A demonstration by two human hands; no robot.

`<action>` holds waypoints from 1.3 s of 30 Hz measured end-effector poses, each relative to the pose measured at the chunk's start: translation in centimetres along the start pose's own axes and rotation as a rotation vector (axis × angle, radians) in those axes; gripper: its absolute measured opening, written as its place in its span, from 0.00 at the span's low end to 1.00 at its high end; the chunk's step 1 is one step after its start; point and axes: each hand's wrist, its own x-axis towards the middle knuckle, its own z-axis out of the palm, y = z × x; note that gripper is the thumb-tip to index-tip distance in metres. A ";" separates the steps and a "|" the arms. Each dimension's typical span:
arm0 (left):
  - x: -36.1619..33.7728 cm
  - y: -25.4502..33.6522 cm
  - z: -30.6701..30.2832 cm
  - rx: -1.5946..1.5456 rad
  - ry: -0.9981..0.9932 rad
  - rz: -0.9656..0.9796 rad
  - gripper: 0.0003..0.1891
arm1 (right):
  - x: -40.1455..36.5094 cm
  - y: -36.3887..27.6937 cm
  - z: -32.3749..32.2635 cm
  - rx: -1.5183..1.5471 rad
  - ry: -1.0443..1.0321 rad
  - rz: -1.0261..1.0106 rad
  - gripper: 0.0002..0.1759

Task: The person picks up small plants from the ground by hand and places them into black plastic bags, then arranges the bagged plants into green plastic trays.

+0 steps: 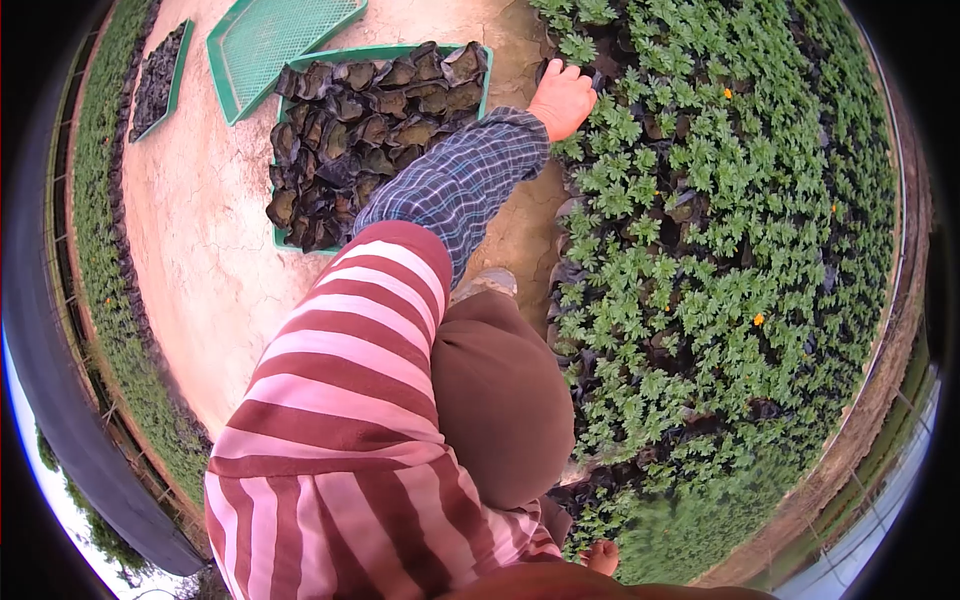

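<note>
My left hand reaches forward to the near edge of the plant bed, its fingers curled down onto a black plastic nursery bag. Most of that bag is hidden under the hand. Beside it grow leafy green seedlings in black bags, a few with orange flowers. To the left of my forearm lies a green crate filled with soil-filled black bags. Low in the view, a small part of my right hand shows near the plants; what its fingers do is not visible.
Another green mesh crate lies beyond the filled one. A further tray of dark bags sits at the far left on the pale cracked ground. A second plant bed runs along the left. My brown-clad knee is beside the right bed.
</note>
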 end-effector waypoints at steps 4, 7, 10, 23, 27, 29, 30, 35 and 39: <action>0.1 -0.9 -0.5 0.011 0.004 -0.002 0.06 | -0.6 -0.2 0.1 0.003 -0.010 -0.022 0.08; -0.5 -2.8 -1.4 -0.038 0.121 0.075 0.05 | -1.7 -2.0 0.3 -0.011 0.009 -0.027 0.07; -1.5 -4.3 -8.7 -0.211 0.227 0.053 0.05 | -2.0 -2.2 0.0 -0.006 0.021 -0.049 0.07; -21.3 -11.3 -12.5 -0.113 -0.175 -0.319 0.14 | -3.2 -2.9 -0.5 0.032 0.061 -0.194 0.08; -29.0 -7.8 -15.0 -0.646 -0.026 -0.730 0.11 | -4.3 -2.6 -0.7 0.068 0.084 -0.198 0.09; -35.3 -5.9 -12.3 -0.894 -0.357 -0.980 0.10 | -4.6 -3.5 -0.5 0.067 0.084 -0.212 0.09; -37.1 -4.9 -12.0 -1.339 -0.630 -1.353 0.10 | -4.8 -3.9 -0.4 0.076 0.086 -0.225 0.08; -39.6 -3.5 -5.3 -2.092 -0.194 -2.043 0.14 | -5.4 -6.0 0.2 0.092 0.094 -0.286 0.07; -37.3 -0.5 -6.4 -2.159 0.210 -2.139 0.11 | -4.2 -7.4 0.4 0.058 0.041 -0.328 0.07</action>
